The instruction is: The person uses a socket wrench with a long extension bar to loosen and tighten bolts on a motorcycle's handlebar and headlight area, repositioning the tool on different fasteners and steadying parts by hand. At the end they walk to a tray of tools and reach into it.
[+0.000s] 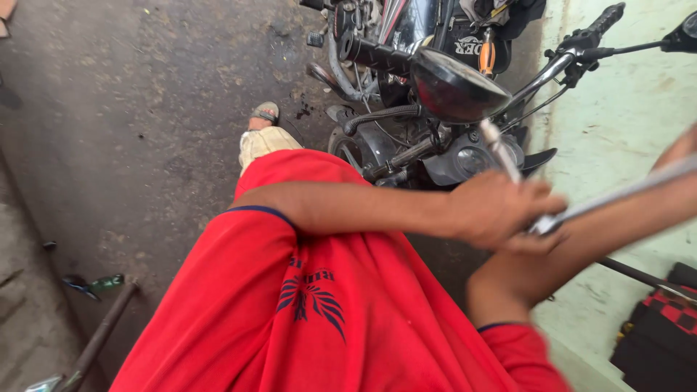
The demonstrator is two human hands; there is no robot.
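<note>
I am in a red shirt, with my arms over a black motorcycle [406, 109] parked by a wall. My left hand [501, 210] reaches across my body and is closed around a blurred silver metal tool [501, 152] whose pale end sticks up past my knuckles. A long silver rod [624, 192] runs from that fist up to the right edge. My right forearm rises from the elbow toward the right edge. Only a sliver of my right hand [682, 149] shows there, so its grip is hidden. The motorcycle's headlight [457, 91] sits just above my left hand.
The handlebar [581, 51] with its black grip points up right. A pale green wall [624, 94] stands at the right, with a red and black checked bag [671, 312] at its foot. My sandalled foot [265, 116] rests on dark concrete. A metal pipe [102, 334] lies at lower left.
</note>
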